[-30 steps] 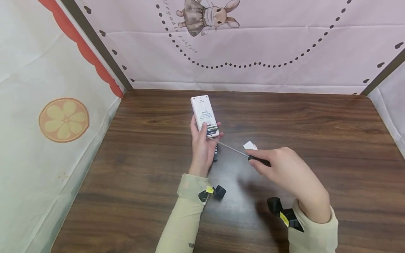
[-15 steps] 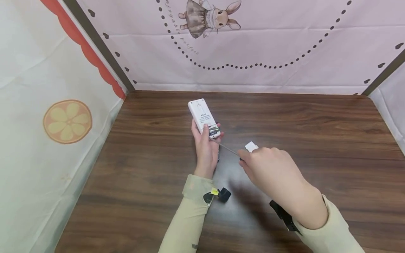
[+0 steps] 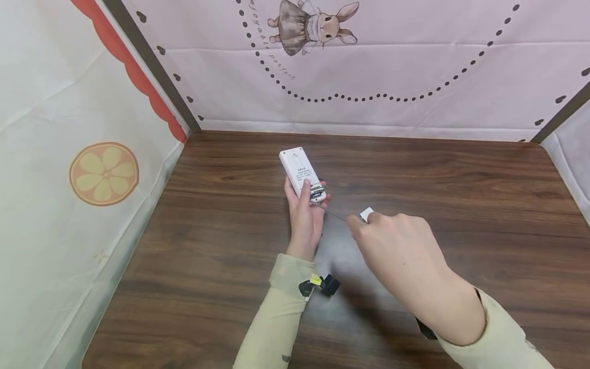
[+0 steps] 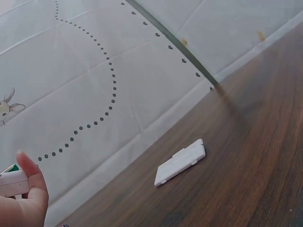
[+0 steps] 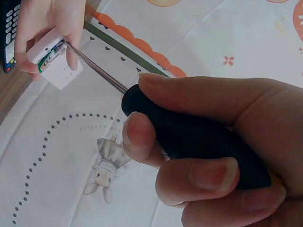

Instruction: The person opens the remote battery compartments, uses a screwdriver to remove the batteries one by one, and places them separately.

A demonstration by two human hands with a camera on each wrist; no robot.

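My left hand grips a white remote control, its back turned up and its thumb across the lower part. The battery compartment at the near end is uncovered, with batteries showing inside. In my right hand is a screwdriver, with the fingers and thumb wrapped around its dark handle. Its thin metal shaft reaches left, and the tip meets the remote's battery end. From the head view, the handle is hidden under the right hand.
A white battery cover lies on the brown wooden table, right of the left hand. A second, black remote control shows at the right wrist view's upper left corner. Printed cloth walls border the table.
My right hand has turned over the screwdriver handle and shifted slightly left, so the handle no longer shows from above. The left hand still grips the remote; the head view has shifted a little.
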